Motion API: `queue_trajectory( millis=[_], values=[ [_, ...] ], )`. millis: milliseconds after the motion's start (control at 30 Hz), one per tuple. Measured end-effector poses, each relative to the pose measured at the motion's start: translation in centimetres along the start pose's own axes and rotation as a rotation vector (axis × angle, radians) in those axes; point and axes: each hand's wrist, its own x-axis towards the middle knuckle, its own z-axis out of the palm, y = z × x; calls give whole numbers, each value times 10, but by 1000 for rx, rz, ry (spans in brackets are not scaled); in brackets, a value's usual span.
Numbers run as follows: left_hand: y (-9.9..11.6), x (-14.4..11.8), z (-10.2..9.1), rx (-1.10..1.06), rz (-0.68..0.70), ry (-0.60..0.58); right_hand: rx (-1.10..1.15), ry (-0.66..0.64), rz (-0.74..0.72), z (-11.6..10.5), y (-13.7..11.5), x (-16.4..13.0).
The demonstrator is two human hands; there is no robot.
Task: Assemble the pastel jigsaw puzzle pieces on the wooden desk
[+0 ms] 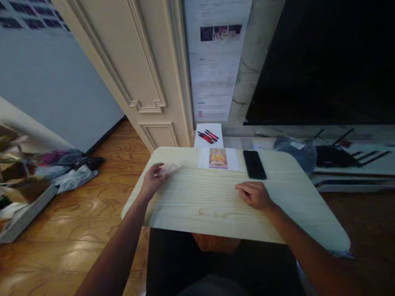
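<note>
At the left side of the pale wooden table, my left hand pinches the near end of a small, crumpled, see-through plastic bag. What the bag contains, if anything, is too blurred to tell. My right hand rests on the tabletop right of the middle, its fingers curled in with nothing visible in them. Just beyond it lies a black phone. Left of the phone, a printed picture of a yellow figure lies on a white sheet along the far edge.
Several red and black pens lie on white paper just past the table's far edge. A router with antennas sits on a white shelf beneath a large black screen. Bags and boxes lie on the floor at left.
</note>
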Motion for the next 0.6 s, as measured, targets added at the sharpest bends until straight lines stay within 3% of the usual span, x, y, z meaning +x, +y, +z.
queue_trajectory(
  millis=[200,300,433,600],
  values=[
    [3,-14,9,-214,-40,-172,66,-30,42,-3,-2,3],
    [9,-25,19,-300,-49,-324,185,-52,107,2,-11,8],
    [12,-41,42,-389,-29,-501,505,-124,379,21,-33,24],
    [14,-54,73,-374,30,-601,1001,-167,769,45,-44,58]
  ],
)
